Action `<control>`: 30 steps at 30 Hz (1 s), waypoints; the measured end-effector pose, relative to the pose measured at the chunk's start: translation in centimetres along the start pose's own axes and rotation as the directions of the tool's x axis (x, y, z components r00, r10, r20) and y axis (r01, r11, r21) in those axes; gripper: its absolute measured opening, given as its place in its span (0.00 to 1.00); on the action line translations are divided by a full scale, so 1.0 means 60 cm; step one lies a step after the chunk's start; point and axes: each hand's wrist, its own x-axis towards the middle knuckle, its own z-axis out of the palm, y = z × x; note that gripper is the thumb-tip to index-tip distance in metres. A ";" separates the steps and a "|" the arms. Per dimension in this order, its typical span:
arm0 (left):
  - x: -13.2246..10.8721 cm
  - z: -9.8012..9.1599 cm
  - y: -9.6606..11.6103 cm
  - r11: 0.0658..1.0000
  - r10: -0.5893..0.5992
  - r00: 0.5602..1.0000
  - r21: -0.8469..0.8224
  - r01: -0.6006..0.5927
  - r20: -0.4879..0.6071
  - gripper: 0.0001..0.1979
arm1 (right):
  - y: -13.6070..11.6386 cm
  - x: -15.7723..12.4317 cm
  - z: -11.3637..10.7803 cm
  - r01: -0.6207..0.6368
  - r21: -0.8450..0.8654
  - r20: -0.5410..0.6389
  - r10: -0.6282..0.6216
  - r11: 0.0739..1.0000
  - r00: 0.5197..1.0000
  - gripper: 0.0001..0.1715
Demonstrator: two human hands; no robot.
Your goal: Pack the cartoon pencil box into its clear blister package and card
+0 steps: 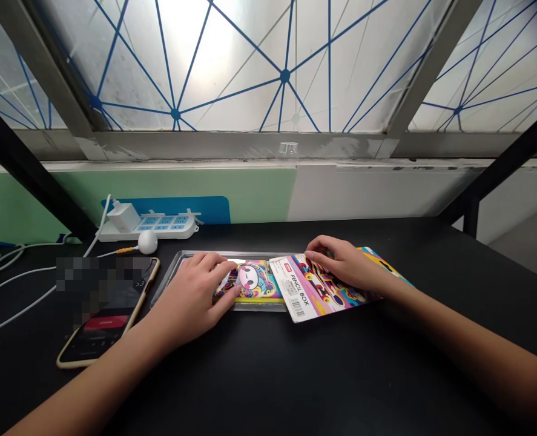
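Observation:
A colourful pencil box (256, 278) with a cartoon face lies in a clear plastic tray (254, 307) on the black table. My left hand (200, 290) rests over the tray's left part, fingers spread, the thumb lying on the box. A printed card (302, 287) marked "PENCIL BOX", with a barcode, overlaps the right end of the tray at a tilt. My right hand (343, 263) lies on that card, its fingers curled and the thumb against the card near its far edge. The hand and forearm hide the card's right part.
A phone (114, 318) in a pale case lies left of the tray. Behind it are a white power strip (168, 227) with a plugged-in adapter (123, 217), a round white object (148, 242) and loose cables (27, 269). Black frame bars (486, 172) slope at both sides.

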 end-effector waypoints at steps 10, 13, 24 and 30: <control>-0.007 0.013 -0.005 0.999 -0.042 0.999 0.035 0.041 0.027 0.21 | 0.010 0.006 -0.013 -0.041 -0.054 0.188 0.051 0.998 0.981 0.25; -0.006 0.014 -0.006 0.999 -0.027 0.999 0.044 0.026 0.022 0.21 | 0.034 0.014 -0.033 -0.065 -0.081 0.209 0.081 0.995 0.975 0.26; -0.006 0.010 -0.005 0.999 -0.053 0.998 0.007 0.053 0.030 0.21 | 0.062 0.019 -0.051 -0.115 -0.082 0.192 0.129 0.990 0.973 0.25; -0.007 0.013 -0.006 0.997 -0.065 0.997 0.044 0.063 0.041 0.22 | 0.049 0.017 -0.052 -0.117 -0.091 0.106 0.126 0.989 0.986 0.23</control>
